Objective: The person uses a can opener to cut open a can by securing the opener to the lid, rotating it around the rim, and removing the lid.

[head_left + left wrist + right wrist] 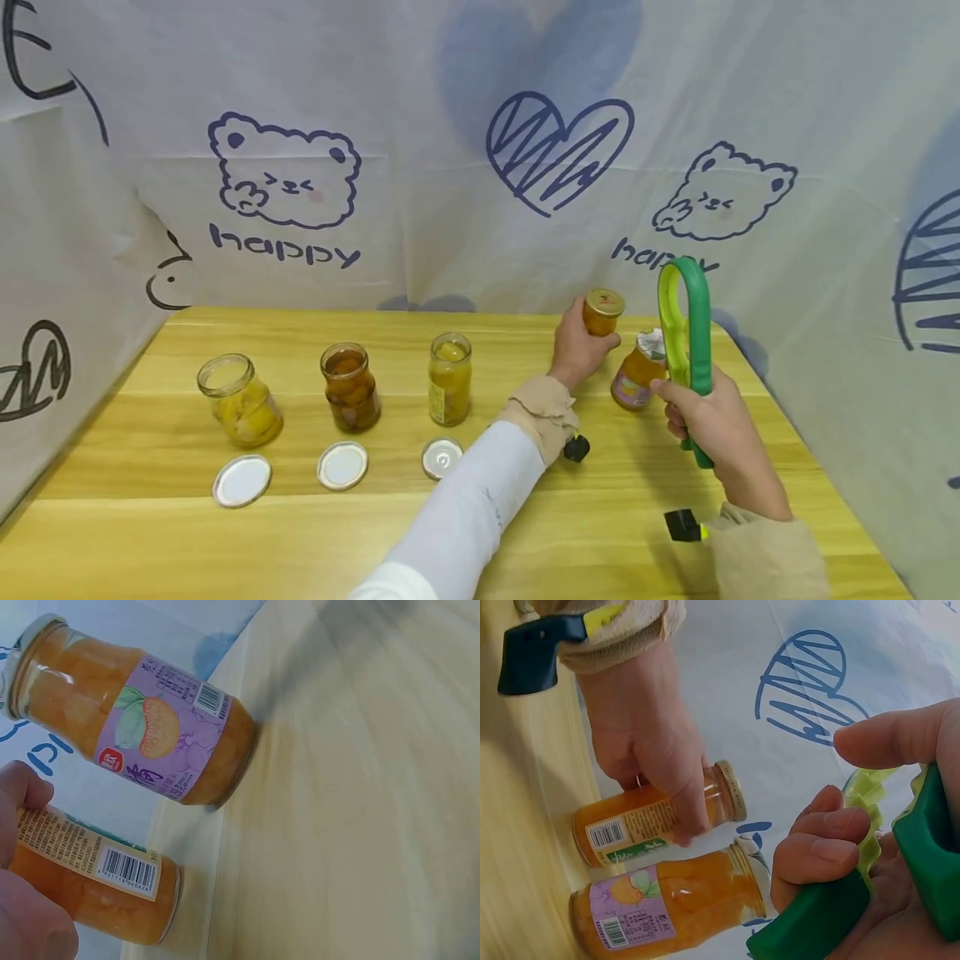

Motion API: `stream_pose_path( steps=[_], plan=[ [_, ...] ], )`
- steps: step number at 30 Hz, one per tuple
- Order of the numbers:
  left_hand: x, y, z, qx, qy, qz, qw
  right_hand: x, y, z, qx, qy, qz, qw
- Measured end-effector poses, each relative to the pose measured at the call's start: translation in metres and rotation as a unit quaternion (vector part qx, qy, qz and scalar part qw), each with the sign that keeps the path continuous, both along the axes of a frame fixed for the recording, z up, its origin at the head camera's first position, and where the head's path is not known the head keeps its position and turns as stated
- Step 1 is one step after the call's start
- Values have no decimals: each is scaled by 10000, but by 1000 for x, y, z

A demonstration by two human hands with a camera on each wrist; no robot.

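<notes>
My left hand [576,350] grips a jar of orange fruit [602,321] with a gold lid, near the table's back edge. In the left wrist view, the jar's barcode label [127,866] shows below the fingers. Just right of it stands a second jar [632,379] of orange fruit, with a purple label [163,727] picturing a citrus segment and a whitish top. My right hand [712,417] holds a green jar opener [700,325], its loop upward, beside that jar. Toothed light-green inner edges [866,817] of the opener show in the right wrist view.
Three lidless glass jars stand leftward: yellow fruit [255,412], dark reddish-brown fruit [351,396] and pale yellow fruit [450,387]. In front of them lie three lids, left [242,481], middle [342,465] and right [442,458]. A white printed cloth [420,208] hangs behind the wooden table [300,550].
</notes>
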State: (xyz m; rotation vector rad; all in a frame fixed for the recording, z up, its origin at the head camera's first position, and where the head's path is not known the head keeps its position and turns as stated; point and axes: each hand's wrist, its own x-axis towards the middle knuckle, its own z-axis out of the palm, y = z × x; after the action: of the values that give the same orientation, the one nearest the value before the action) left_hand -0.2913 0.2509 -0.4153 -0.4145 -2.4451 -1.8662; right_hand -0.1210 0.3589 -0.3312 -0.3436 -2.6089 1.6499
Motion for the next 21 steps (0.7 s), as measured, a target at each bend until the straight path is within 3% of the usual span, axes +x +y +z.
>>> stream_pose_path(
  steps=[13, 21],
  plan=[
    [22, -33, 1, 149, -69, -190, 9997, -4, -10, -3, 268, -206, 139, 9993],
    [33, -52, 0, 225, -110, -224, 9994, -8, -20, -8, 393, -104, 459, 9981]
  ],
)
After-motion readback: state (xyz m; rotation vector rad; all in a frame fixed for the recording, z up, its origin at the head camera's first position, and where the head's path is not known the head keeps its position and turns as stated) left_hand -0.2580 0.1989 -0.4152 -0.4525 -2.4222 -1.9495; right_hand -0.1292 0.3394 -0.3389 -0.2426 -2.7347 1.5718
